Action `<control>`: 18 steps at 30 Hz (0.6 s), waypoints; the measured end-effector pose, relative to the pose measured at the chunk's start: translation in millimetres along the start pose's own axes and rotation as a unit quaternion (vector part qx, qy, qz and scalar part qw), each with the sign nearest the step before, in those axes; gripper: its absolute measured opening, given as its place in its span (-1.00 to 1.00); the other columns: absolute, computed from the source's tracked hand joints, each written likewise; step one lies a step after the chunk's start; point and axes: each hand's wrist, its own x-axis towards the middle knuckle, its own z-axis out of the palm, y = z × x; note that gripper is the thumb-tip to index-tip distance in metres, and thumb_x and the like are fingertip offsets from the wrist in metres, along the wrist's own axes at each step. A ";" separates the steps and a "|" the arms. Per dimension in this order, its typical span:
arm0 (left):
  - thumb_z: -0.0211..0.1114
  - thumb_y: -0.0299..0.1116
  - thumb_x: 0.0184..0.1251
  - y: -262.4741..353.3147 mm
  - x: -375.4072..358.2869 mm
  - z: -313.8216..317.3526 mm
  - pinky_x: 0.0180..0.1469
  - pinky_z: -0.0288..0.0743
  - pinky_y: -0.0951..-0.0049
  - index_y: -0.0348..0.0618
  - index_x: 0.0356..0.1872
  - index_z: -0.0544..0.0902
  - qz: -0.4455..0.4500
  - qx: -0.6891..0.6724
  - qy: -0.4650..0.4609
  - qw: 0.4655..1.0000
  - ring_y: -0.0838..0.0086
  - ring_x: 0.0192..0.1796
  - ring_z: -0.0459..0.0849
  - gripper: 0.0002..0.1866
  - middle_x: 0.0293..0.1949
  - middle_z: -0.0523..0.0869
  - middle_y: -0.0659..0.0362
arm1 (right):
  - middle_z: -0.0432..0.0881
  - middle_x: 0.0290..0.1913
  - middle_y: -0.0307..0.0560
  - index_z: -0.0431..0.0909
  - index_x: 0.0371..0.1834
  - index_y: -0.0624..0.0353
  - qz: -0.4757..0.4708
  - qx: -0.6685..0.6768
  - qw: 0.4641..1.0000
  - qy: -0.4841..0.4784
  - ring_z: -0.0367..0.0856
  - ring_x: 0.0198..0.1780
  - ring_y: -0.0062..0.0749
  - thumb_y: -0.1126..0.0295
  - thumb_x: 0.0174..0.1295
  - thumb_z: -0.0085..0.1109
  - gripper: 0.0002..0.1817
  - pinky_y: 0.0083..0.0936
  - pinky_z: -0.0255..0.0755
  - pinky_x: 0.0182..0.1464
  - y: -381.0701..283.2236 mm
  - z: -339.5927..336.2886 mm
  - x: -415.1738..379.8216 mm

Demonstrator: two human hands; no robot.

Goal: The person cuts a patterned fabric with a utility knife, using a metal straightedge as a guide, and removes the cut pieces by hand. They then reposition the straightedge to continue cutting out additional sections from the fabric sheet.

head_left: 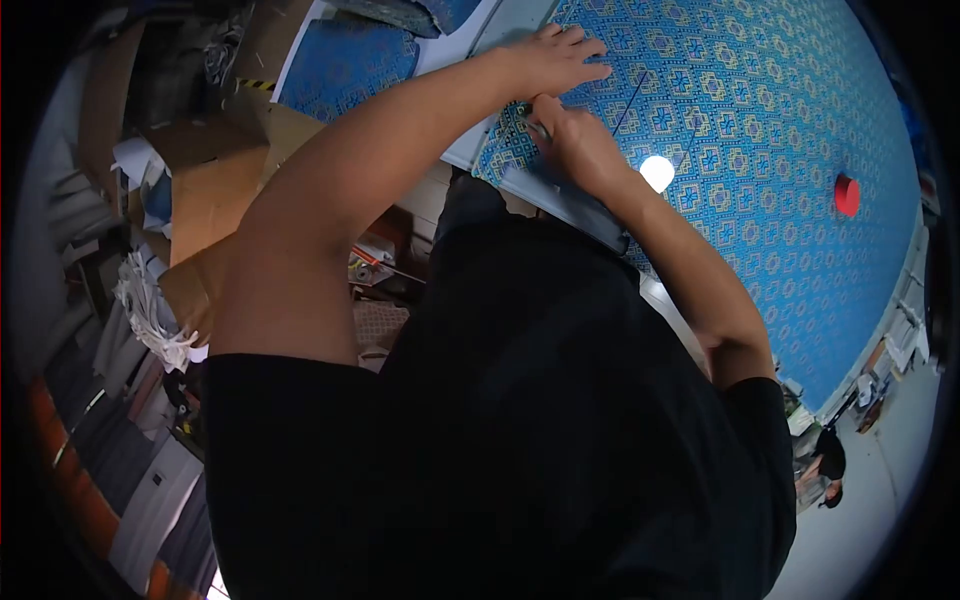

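Blue fabric (760,120) with a repeating yellow-and-pink geometric pattern lies spread over a large table. My left hand (560,60) rests flat on it near the table's edge, fingers spread. Just below, my right hand (577,143) is closed close to the fabric edge. A small greyish, metallic-looking part shows beside its fingers; I cannot make out what it belongs to. Near my right hand, a flap of the same fabric (508,150) lies at the edge. A thin dark line crosses the cloth to the right of my hands.
A red round object (847,196) and a bright white disc (657,174) appear on the fabric. Folded blue fabric (345,65) lies at upper left, above an open cardboard box (215,190). White strips (150,310) hang at left. Another person (827,465) is far off at lower right.
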 end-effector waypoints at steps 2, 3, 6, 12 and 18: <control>0.61 -0.28 0.06 -4.4 1.4 9.2 0.54 0.17 0.03 0.15 0.49 0.43 0.015 0.017 0.043 0.999 0.13 0.52 0.30 -0.11 0.52 0.32 0.12 | 0.75 -0.26 0.14 0.44 -0.02 0.19 0.008 0.025 1.000 -0.010 0.74 -0.23 0.17 0.45 0.29 0.34 -0.71 -0.07 0.59 -0.24 2.4 1.2 0.1; 0.61 -0.28 0.06 -5.6 2.8 16.9 0.54 0.17 0.03 0.15 0.49 0.43 0.035 0.020 0.043 0.998 0.13 0.52 0.30 -0.11 0.52 0.32 0.12 | 0.75 -0.26 0.14 0.44 -0.02 0.19 0.023 0.022 0.999 0.003 0.74 -0.23 0.17 0.45 0.29 0.34 -0.71 -0.07 0.59 -0.24 1.7 -0.5 -2.7; 0.62 -0.25 0.00 -9.1 11.8 20.2 0.48 0.18 0.08 0.02 0.37 0.55 0.087 0.039 0.143 0.985 0.13 0.48 0.35 -0.21 0.45 0.43 0.09 | 0.74 -0.21 0.13 0.47 -0.02 0.19 0.092 0.064 0.994 0.003 0.72 -0.17 0.17 0.48 0.27 0.34 -0.72 -0.13 0.59 -0.18 -10.0 -6.0 -13.3; 0.77 -0.18 -0.21 15.6 29.1 -11.7 0.24 0.44 0.12 -0.12 0.21 0.61 0.118 -0.038 0.008 0.992 0.17 0.34 0.53 -0.17 0.24 0.60 0.12 | 0.68 -0.18 -0.12 0.56 0.04 0.24 0.265 0.161 0.929 0.203 0.70 -0.14 -0.50 0.54 0.38 0.29 -0.78 -0.45 0.59 -0.09 -59.8 22.6 -47.2; 0.68 -0.21 0.07 22.0 50.4 -41.9 0.39 0.49 0.05 -0.12 0.38 0.48 0.101 -0.004 -0.193 0.976 0.13 0.41 0.51 -0.18 0.33 0.55 -0.02 | 0.68 -0.15 -0.18 0.58 -0.04 0.27 0.448 0.381 0.735 0.336 0.67 -0.22 -0.62 0.53 0.35 0.35 -0.81 -0.64 0.54 -0.17 -112.9 57.4 -36.9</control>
